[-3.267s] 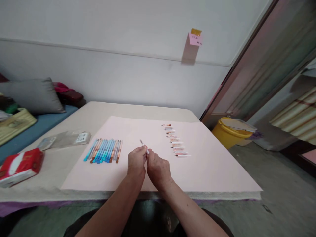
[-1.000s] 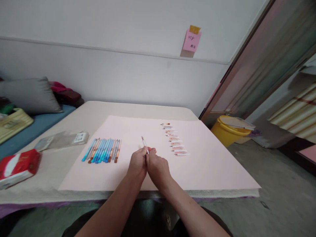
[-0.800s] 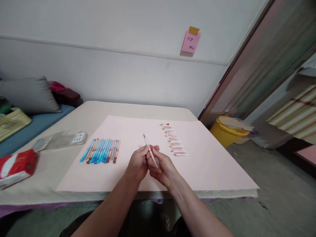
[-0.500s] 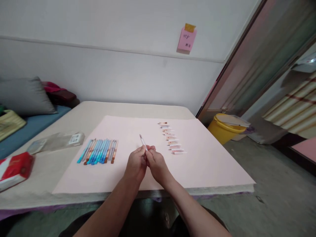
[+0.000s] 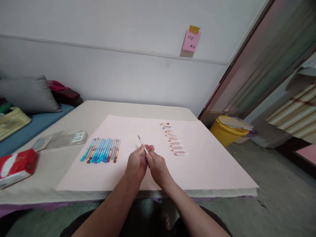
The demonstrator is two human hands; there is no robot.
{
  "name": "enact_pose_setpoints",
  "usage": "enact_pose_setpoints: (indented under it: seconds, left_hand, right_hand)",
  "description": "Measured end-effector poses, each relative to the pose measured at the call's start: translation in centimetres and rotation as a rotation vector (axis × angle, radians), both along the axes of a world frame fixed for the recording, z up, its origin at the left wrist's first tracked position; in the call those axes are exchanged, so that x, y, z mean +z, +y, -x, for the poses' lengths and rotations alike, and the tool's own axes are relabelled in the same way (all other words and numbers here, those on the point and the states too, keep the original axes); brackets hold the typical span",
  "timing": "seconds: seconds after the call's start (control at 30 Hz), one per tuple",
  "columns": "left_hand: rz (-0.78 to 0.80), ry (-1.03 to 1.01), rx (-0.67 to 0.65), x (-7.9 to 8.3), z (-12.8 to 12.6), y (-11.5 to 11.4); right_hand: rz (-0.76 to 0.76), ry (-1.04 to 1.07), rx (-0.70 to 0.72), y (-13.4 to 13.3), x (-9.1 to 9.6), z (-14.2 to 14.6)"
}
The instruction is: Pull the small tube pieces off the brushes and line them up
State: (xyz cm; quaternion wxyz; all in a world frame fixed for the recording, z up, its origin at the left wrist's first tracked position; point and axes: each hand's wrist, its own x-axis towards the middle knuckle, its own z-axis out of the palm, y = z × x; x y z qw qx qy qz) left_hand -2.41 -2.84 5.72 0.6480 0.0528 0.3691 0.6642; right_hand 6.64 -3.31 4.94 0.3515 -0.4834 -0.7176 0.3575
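Observation:
My left hand (image 5: pixel 137 162) and my right hand (image 5: pixel 157 165) meet over the pink sheet (image 5: pixel 212 164), fingers closed around a slim white pen (image 5: pixel 142 143). Its greyish tip slants up and away to the left; the lower end is hidden in my hands. Left of them lies a close row of pens (image 5: pixel 103 150), light blue, brown and grey, tips pointing away from me. On the right, several thin white pen parts (image 5: pixel 175 143) with dark tips lie sideways in a column, too small to make out fully.
A clear plastic bag (image 5: pixel 63 140) and a red-and-white packet (image 5: pixel 18 168) lie at the table's left. Behind them is a grey cushion (image 5: pixel 31 95). A yellow bucket (image 5: pixel 225 131) stands on the floor at right. A pink note (image 5: pixel 191 41) hangs on the wall.
My view has shifted slightly, so the surroundings sit a little farther right. The pen leans more to the left, and the right-hand fingers have slid a little on it.

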Motion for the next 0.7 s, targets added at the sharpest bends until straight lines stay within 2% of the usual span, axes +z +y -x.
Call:
enact_pose_setpoints:
  seconds: [0.23,0.5,0.7]
  left_hand:
    - [-0.034,0.006,-0.022,-0.2,0.7,0.2]
    - [0.043,0.026,-0.099,0.5,1.8,-0.1]
    - [0.029,-0.016,-0.131,0.5,2.2,0.1]
  right_hand:
    - [0.197,0.263,0.062,0.5,-0.9,-0.3]
    - [0.38,0.304,0.111,0.1,0.5,-1.2]
    - [0.411,0.323,0.123,0.0,1.1,-1.2]
